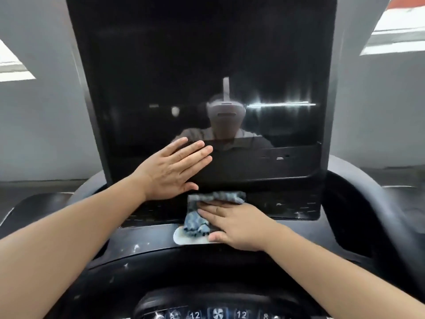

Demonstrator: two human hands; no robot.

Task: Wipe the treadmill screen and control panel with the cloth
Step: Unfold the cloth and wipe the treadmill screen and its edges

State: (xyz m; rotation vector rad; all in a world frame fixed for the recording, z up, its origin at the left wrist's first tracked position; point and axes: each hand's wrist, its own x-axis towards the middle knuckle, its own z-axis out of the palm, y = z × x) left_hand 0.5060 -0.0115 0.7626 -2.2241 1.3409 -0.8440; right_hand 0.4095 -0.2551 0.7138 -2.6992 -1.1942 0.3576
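Filling most of our view, the tall glossy black treadmill screen (207, 65) is dark and cut off at the top, and its glass shows only dim reflections that we cannot read clearly. Below it the curved black plastic control panel (142, 245), flecked with pale specks, runs out of frame on both sides; at the bottom edge a row of lit buttons (218, 314) is half cropped, and we can make out only the numbers 12, 12 and 8. Our left hand (170, 171) lies flat and relaxed on the lower left of the screen, fingers straight, gripping nothing. Our right hand (232, 224) presses with straight fingers on the crumpled blue-grey patterned cloth (195, 222), which sits on the ledge just under the screen and hides part of a pale oval patch (184, 239) whose nature we cannot tell.
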